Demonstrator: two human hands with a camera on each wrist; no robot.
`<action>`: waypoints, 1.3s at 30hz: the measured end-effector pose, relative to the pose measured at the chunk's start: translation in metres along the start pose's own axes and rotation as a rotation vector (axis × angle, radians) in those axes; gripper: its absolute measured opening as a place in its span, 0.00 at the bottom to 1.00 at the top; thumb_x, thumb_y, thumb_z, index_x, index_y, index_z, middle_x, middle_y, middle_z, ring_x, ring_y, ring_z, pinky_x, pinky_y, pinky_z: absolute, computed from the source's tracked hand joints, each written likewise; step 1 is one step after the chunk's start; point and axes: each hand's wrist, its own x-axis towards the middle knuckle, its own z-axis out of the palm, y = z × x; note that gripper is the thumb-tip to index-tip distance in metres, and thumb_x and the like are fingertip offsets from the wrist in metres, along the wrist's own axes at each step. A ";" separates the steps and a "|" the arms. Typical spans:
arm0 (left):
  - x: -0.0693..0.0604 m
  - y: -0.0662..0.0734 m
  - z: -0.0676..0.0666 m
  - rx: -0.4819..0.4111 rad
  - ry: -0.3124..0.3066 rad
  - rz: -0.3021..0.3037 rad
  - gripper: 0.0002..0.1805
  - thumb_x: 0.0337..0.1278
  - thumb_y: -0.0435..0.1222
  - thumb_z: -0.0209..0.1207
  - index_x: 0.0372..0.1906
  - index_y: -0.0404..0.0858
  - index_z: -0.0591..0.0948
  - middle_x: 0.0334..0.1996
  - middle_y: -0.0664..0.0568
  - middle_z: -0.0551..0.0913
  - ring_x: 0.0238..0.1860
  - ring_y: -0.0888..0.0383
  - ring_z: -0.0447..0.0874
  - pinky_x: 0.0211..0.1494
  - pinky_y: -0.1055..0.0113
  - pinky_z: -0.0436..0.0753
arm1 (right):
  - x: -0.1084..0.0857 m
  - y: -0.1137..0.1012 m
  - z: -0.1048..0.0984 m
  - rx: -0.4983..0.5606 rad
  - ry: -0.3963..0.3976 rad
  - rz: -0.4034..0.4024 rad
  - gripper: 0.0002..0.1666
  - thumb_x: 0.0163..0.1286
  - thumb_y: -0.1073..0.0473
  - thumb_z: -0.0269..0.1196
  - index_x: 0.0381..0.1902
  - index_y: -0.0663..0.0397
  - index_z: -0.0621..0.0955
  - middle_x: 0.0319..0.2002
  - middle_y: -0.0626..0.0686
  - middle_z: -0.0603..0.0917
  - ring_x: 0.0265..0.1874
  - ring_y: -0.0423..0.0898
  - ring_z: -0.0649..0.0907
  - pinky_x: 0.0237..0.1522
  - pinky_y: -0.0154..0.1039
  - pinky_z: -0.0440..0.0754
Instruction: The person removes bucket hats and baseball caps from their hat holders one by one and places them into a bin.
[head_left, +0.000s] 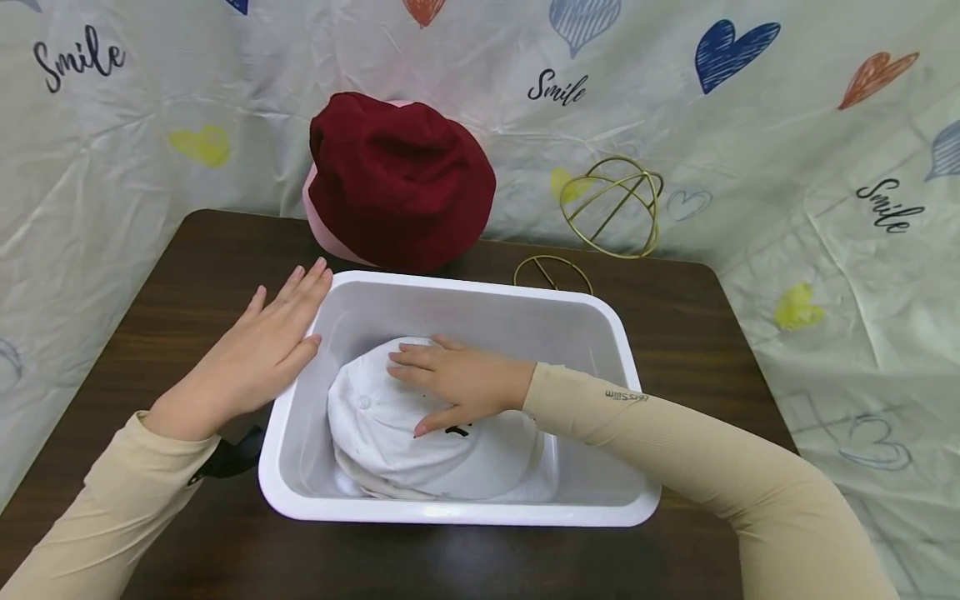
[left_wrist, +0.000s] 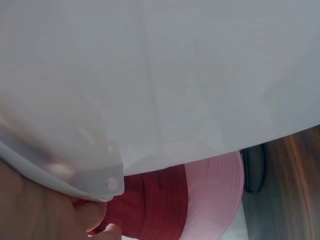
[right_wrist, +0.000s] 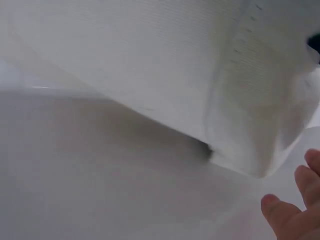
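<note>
A white cap [head_left: 375,442] with a small black mark lies inside a white plastic tub [head_left: 450,513]. My right hand [head_left: 468,379] is over the cap's crown, fingers spread and fairly straight; the head view suggests they touch it. Seen from the right wrist, the cap's brim side [right_wrist: 250,115] is close, with a few fingertips [right_wrist: 280,212] at the lower right. My left hand [head_left: 258,354] lies along the tub's left rim, fingers extended. From the left wrist, the tub's outer wall [left_wrist: 175,75] fills most of the view.
Behind the tub sits a dark red hat [head_left: 397,183] with a pink brim [head_left: 321,221] showing. A gold wire hat stand [head_left: 657,217] stands to its right, its ring base [head_left: 551,258] partly hidden by the tub. A patterned sheet [head_left: 247,75] backs the dark wooden table [head_left: 675,333].
</note>
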 end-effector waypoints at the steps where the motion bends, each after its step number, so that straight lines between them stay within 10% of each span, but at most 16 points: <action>1: 0.000 0.000 0.000 0.000 -0.002 0.001 0.35 0.68 0.37 0.42 0.74 0.35 0.44 0.75 0.45 0.41 0.74 0.46 0.37 0.66 0.35 0.43 | -0.003 0.001 0.001 0.011 0.001 0.011 0.49 0.64 0.32 0.54 0.72 0.56 0.58 0.72 0.54 0.57 0.72 0.47 0.52 0.69 0.53 0.49; 20: 0.000 -0.001 -0.002 -0.016 -0.014 -0.005 0.35 0.68 0.37 0.42 0.74 0.34 0.45 0.75 0.44 0.41 0.74 0.46 0.35 0.67 0.36 0.40 | 0.008 0.012 0.032 0.052 -0.238 0.081 0.58 0.62 0.28 0.52 0.75 0.53 0.42 0.75 0.49 0.34 0.72 0.45 0.34 0.70 0.54 0.36; 39: 0.002 -0.001 -0.001 0.025 -0.036 -0.024 0.34 0.70 0.38 0.41 0.74 0.35 0.43 0.75 0.46 0.40 0.74 0.45 0.35 0.67 0.36 0.39 | 0.012 0.009 0.000 0.017 -0.122 0.037 0.41 0.63 0.37 0.60 0.67 0.53 0.68 0.67 0.53 0.67 0.68 0.47 0.64 0.65 0.43 0.62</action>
